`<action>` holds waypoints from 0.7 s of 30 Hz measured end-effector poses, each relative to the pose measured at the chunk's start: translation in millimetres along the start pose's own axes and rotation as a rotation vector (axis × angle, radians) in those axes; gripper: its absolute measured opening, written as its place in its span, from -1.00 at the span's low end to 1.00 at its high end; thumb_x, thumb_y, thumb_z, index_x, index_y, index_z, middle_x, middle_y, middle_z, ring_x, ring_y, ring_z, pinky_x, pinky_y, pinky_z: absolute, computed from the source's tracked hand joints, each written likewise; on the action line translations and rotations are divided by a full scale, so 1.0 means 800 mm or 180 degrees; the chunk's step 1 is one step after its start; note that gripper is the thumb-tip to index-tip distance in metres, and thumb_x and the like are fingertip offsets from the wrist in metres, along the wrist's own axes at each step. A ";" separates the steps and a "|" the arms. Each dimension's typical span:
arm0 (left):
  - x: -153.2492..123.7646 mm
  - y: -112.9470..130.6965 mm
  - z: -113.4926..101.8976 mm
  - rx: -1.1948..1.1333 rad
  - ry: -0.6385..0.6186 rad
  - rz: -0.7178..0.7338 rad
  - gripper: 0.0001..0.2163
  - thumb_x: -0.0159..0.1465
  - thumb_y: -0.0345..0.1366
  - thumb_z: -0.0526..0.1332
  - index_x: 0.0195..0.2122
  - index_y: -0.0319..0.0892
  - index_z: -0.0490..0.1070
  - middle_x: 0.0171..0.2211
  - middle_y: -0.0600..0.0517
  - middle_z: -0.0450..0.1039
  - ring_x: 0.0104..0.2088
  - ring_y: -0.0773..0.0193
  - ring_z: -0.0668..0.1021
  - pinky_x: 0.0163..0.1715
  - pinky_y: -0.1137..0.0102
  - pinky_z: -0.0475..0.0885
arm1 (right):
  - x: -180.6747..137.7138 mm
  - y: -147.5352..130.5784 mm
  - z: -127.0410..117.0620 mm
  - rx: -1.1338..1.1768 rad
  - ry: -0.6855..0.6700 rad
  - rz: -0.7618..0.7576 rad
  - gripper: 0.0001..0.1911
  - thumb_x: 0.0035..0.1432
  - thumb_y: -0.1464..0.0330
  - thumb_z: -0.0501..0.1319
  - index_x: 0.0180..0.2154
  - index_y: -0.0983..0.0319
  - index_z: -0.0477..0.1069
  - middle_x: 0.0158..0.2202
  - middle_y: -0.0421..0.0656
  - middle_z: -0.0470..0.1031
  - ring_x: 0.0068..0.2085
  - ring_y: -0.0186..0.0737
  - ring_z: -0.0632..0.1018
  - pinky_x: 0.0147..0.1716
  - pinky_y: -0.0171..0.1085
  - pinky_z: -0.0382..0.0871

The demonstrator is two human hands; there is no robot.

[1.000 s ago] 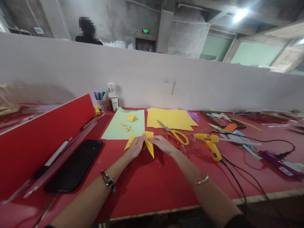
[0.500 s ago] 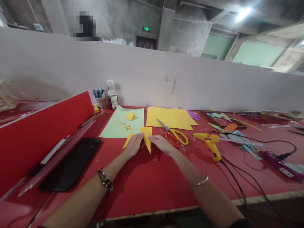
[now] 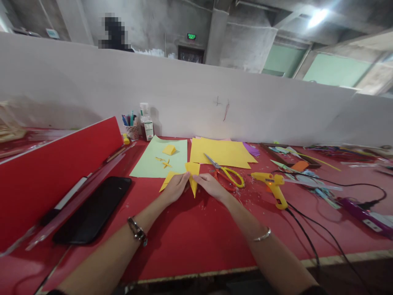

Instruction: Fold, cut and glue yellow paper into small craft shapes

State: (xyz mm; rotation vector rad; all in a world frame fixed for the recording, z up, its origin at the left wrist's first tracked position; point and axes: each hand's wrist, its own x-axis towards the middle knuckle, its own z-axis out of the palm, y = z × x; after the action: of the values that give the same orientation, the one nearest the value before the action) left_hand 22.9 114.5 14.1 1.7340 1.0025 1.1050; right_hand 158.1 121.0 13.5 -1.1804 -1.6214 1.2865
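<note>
Yellow paper [image 3: 193, 168], between left grip [image 3: 177, 185] and right grip [image 3: 211, 186], touching both

room on the near table [image 3: 181, 246], clutter either side

a hand could pass between the near edge [image 3: 196, 275] and the left hand [image 3: 175, 189] and right hand [image 3: 210, 185]. on the left lies the phone [image 3: 93, 211], with the red board [image 3: 61, 176] standing upright past it. to the right, the scissors [image 3: 218, 166] sit just beside the right hand, then the glue gun [image 3: 278, 191], its cord [image 3: 304, 231] trailing over the near edge. ahead, the green sheet [image 3: 159, 164] lies flat and low, but the cup [image 3: 132, 132], bottle [image 3: 148, 129] and wall [image 3: 184, 98] block the back.
</note>
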 end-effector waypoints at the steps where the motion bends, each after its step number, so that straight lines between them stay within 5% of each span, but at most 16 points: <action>1: 0.000 0.000 0.000 0.0005 0.0064 -0.0020 -0.58 0.09 0.03 -0.07 -0.77 -0.14 0.03 -0.81 0.17 0.04 -0.73 0.43 0.15 -0.68 0.46 0.06 | 0.000 -0.001 0.001 -0.0009 -0.0054 0.0023 -0.52 -0.22 -0.05 0.11 -0.65 0.27 0.31 -0.70 -0.28 0.30 -0.61 -0.42 0.31 -0.57 -0.38 0.18; 6: 0.003 -0.001 0.000 0.0107 0.0434 -0.0040 -0.58 0.12 0.00 -0.11 -0.77 -0.14 0.01 -0.81 0.17 0.02 -0.73 0.43 0.13 -0.68 0.46 0.04 | -0.005 -0.008 0.002 -0.0114 -0.0387 -0.0065 -0.50 -0.18 -0.07 0.06 -0.69 0.25 0.25 -0.73 -0.27 0.30 -0.65 -0.45 0.29 -0.57 -0.39 0.18; 21: 0.003 -0.005 -0.002 0.0289 0.0556 0.0125 -0.62 0.17 -0.13 -0.13 -0.76 -0.14 0.02 -0.80 0.16 0.05 -0.73 0.42 0.15 -0.67 0.46 0.06 | -0.008 -0.011 0.003 -0.0388 -0.0416 -0.0242 -0.59 -0.07 0.05 0.06 -0.68 0.23 0.21 -0.69 -0.26 0.29 -0.62 -0.43 0.29 -0.54 -0.37 0.18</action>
State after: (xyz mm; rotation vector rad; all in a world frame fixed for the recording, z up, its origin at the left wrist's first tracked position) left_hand 21.3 118.6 11.6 1.7585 1.1451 1.2710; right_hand 155.9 113.2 21.7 -1.1151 -1.8445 1.2537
